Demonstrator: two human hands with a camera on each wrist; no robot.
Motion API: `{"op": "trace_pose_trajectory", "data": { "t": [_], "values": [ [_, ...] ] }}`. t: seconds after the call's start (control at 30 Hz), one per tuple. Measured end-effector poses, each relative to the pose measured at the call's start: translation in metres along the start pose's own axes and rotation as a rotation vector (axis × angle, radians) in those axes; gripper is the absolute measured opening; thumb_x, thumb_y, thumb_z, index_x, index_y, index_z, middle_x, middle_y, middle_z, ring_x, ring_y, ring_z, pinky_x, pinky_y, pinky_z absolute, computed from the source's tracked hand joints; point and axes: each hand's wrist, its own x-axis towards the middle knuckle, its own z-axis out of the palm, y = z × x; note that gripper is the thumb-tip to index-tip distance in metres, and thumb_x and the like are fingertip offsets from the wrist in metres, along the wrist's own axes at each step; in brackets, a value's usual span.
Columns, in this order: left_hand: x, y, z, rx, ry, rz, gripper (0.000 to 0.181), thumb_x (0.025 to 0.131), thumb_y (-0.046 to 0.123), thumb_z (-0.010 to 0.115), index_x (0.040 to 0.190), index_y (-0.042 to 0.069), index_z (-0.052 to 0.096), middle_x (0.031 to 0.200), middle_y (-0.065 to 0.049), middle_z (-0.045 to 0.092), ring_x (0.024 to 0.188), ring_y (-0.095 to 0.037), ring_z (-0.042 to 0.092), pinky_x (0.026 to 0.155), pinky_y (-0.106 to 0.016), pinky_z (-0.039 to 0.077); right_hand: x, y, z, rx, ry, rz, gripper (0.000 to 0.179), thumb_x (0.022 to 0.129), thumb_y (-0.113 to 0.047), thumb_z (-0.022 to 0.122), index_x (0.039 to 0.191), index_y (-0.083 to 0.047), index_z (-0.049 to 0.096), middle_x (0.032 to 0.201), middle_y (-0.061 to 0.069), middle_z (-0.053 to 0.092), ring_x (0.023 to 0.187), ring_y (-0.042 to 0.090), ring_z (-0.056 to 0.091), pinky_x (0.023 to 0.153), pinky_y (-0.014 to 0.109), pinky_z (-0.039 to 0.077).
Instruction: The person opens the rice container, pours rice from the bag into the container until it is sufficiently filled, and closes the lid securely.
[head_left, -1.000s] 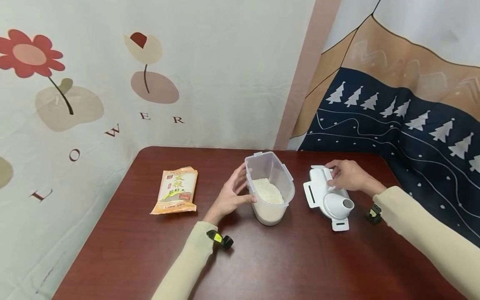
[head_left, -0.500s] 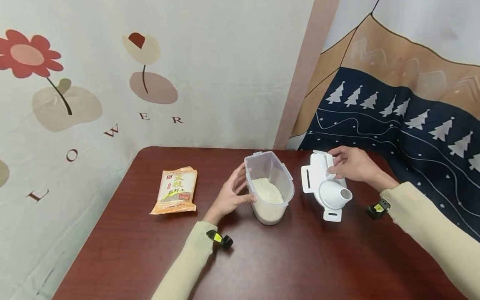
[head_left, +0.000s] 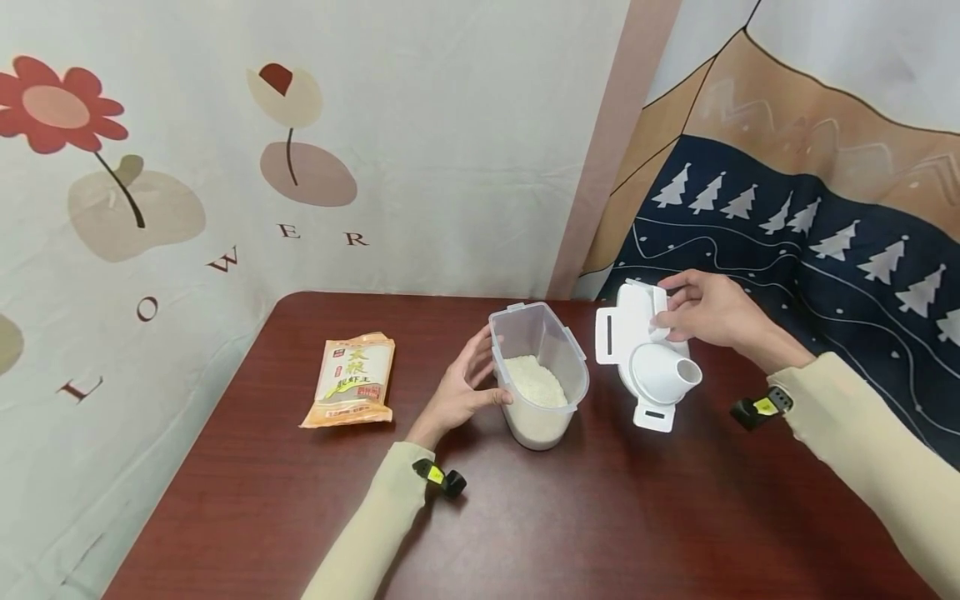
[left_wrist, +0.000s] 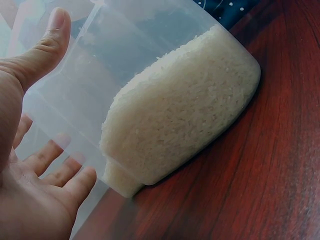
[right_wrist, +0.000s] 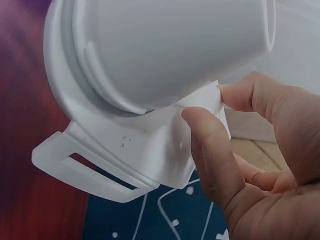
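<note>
A clear plastic storage container [head_left: 561, 379], partly filled with white rice [head_left: 535, 382], stands uncovered on the table. My left hand [head_left: 459, 392] holds its left side, thumb on the near wall and fingers spread along the other; in the left wrist view the fingertips [left_wrist: 86, 176] meet the plastic. To the right, my right hand [head_left: 708, 310] pinches a raised part of a white plastic lid [head_left: 633, 321] between thumb and fingers. The lid has slotted side clips and a round white cup-like piece [right_wrist: 165, 50] sticking out; it is held up, tilted, over the table's far right.
An orange and white printed food packet [head_left: 352, 382] lies on the left of the dark red wooden table [head_left: 480, 533]. Behind the table hang a pale flower-print curtain [head_left: 450, 167] and a navy tree-print cloth [head_left: 750, 242].
My right hand has raised the white lid and carried it slightly away from me and to the left. The left hand and the rice container have stayed in place.
</note>
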Motion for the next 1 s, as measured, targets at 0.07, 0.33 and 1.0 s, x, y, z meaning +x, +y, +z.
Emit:
{"op": "trace_pose_trajectory", "data": {
  "t": [0.07,0.33,1.0],
  "values": [
    [0.0,0.0,0.0,-0.001,-0.001,0.0,0.107,0.076,0.019,0.091,0.162,0.026,0.028,0.163,-0.012,0.038,0.153,-0.032,0.034,0.126,-0.049,0.03,0.0,-0.005,-0.002,0.0,0.006,0.0,0.068,0.09,-0.027,0.079,0.145,-0.004,0.047,0.123,0.025,0.063,0.09,0.025,0.069,0.078,0.033,0.065],
    [0.0,0.001,0.0,0.005,0.003,-0.009,0.108,0.075,0.021,0.092,0.162,0.028,0.028,0.163,-0.011,0.038,0.153,-0.029,0.035,0.125,-0.047,0.031,-0.004,-0.03,-0.01,0.013,0.013,-0.028,0.065,0.09,-0.027,0.079,0.144,-0.006,0.049,0.121,0.022,0.064,0.088,0.024,0.069,0.08,0.035,0.065],
    [0.0,-0.002,0.001,0.021,0.009,-0.009,0.108,0.075,0.015,0.091,0.161,0.032,0.028,0.162,-0.009,0.039,0.152,-0.03,0.035,0.125,-0.047,0.032,-0.004,-0.091,0.0,0.005,-0.059,-0.136,0.061,0.086,-0.019,0.084,0.138,-0.007,0.056,0.105,0.015,0.068,0.082,0.023,0.067,0.07,0.024,0.061]
  ]
}}
